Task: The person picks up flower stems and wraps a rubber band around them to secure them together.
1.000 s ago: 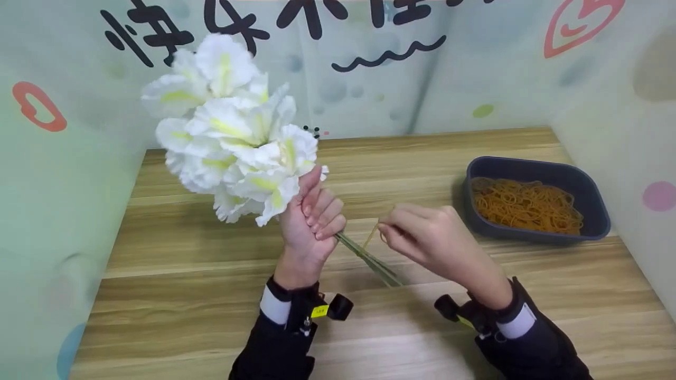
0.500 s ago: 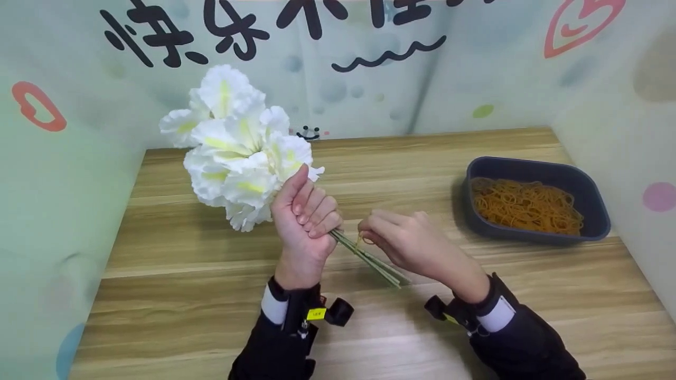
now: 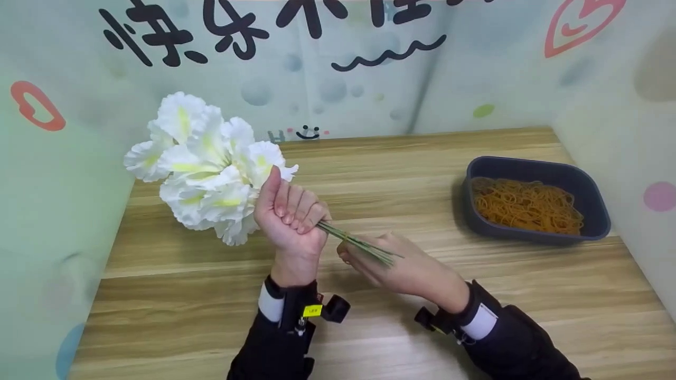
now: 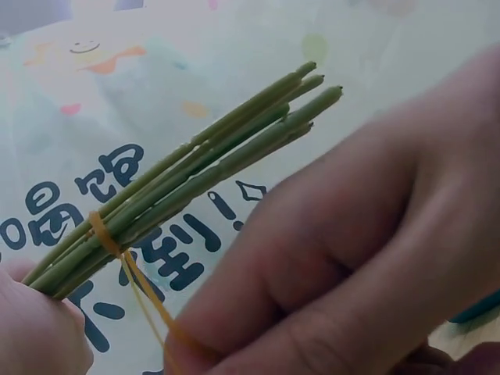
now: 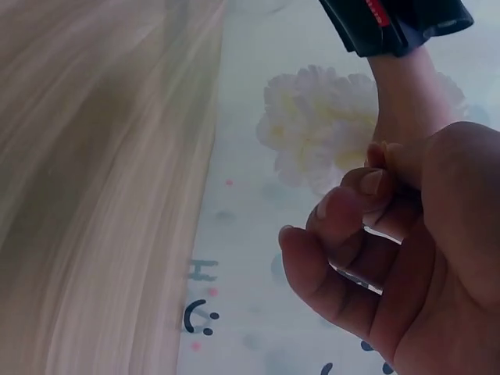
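My left hand (image 3: 293, 216) grips a bunch of white artificial flowers (image 3: 206, 169) by the green stems, blooms up and to the left. The stem ends (image 4: 234, 144) stick out of the fist toward my right hand (image 3: 409, 274). Around the stems, just beyond the left fist, loops an orange rubber band (image 4: 105, 234). Its free part is pulled taut down to my right thumb and fingers, which pinch it. In the head view, the right hand sits below and behind the stem tips. The right wrist view shows its fingers (image 5: 336, 215) curled, the pinched end of the band hidden.
A dark blue plastic box (image 3: 538, 236) stands on the wood-grain table (image 3: 185, 306) at the right, with a heap of rubber bands (image 3: 528, 206) inside. Printed backdrop walls (image 3: 348, 100) enclose the table behind and at both sides.
The bouquet has lowered and, after a shift right, swung left. My right hand has moved left and down from beside the stems to beneath them, drawing the rubber band along.
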Demonstrator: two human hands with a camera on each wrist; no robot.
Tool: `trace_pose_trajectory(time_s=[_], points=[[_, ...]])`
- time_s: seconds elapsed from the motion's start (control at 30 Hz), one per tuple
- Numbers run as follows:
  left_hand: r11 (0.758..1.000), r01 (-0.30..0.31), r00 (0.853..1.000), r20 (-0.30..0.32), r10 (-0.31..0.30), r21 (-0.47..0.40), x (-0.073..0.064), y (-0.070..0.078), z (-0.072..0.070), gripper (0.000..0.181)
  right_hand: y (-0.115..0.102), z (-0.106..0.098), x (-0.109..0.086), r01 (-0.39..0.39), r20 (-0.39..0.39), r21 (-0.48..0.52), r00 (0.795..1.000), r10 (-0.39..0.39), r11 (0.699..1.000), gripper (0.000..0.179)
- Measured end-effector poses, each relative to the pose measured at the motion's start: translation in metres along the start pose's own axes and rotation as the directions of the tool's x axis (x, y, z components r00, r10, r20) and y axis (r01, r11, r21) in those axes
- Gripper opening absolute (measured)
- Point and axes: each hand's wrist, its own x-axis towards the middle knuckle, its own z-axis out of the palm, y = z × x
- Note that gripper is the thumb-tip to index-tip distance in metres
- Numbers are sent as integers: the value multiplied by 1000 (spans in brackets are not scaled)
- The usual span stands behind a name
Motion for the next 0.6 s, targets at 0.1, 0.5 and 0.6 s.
trace_pose_trajectory(time_s=[0.1,0.5,0.6], points=[[1000,-17,1000,14,17,-7,1,1,0,67,-4,3,0,73,-14,-56,997,-74,996,9],[996,-91,996,22,92,-20,2,10,0,68,-23,0,2,-21,11,-116,1000,22,993,21],[993,-111,994,13,112,-33,3,15,1,69,-24,3,3,11,-25,-114,1000,-14,993,19]])
